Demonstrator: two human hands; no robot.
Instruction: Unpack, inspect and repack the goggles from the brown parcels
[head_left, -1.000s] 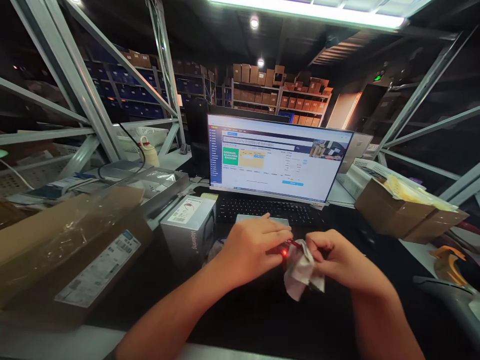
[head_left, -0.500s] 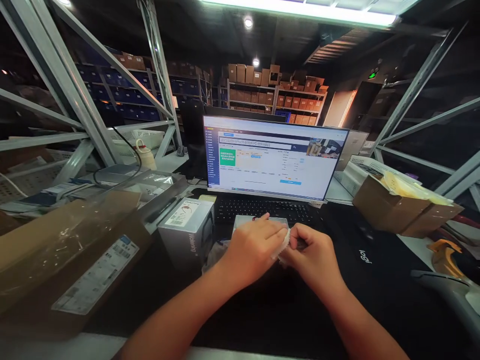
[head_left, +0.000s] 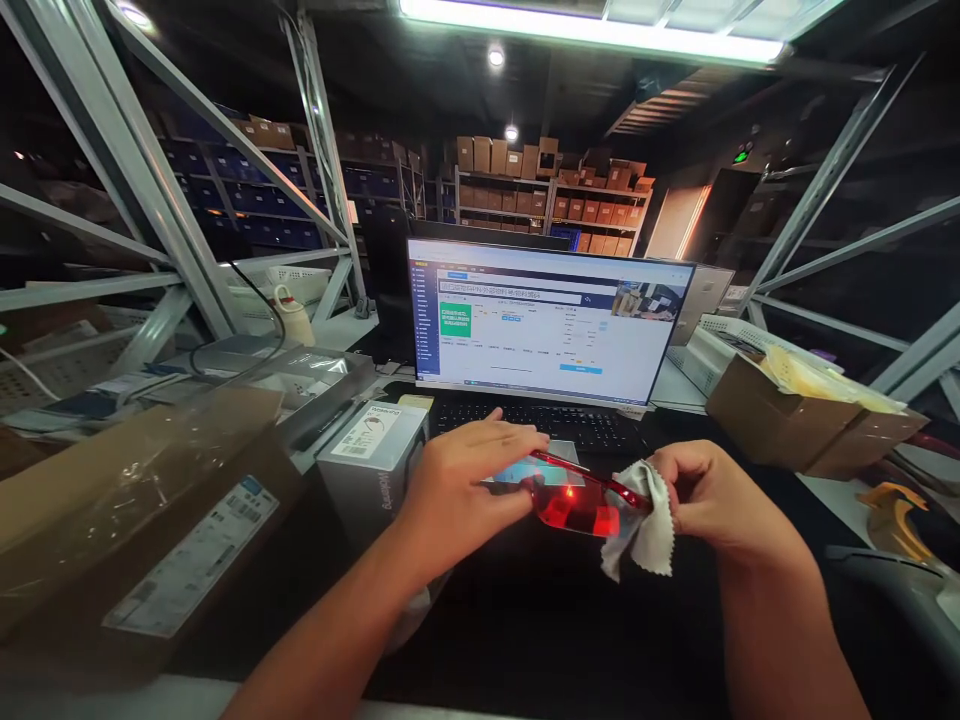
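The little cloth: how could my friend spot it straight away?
Find the big lit monitor, then look below its right side to the right hand. There, the cloth hangs around one end of the red glasses. Unlike those glossy glasses, it's pale and folded, with zigzag edges.

I see the glasses [head_left: 574,512] between the left hand [head_left: 469,475] and right hand [head_left: 705,495], the cloth [head_left: 654,525] by the right. Behind lies the keyboard [head_left: 596,430], then the monitor [head_left: 517,335]; left stands a box [head_left: 364,490], farther left a carton [head_left: 135,490].

One view, from head height, facing forward and down: left hand [head_left: 466,478] and right hand [head_left: 712,492] close, lower half; shelving [head_left: 551,198] distant, upper centre.
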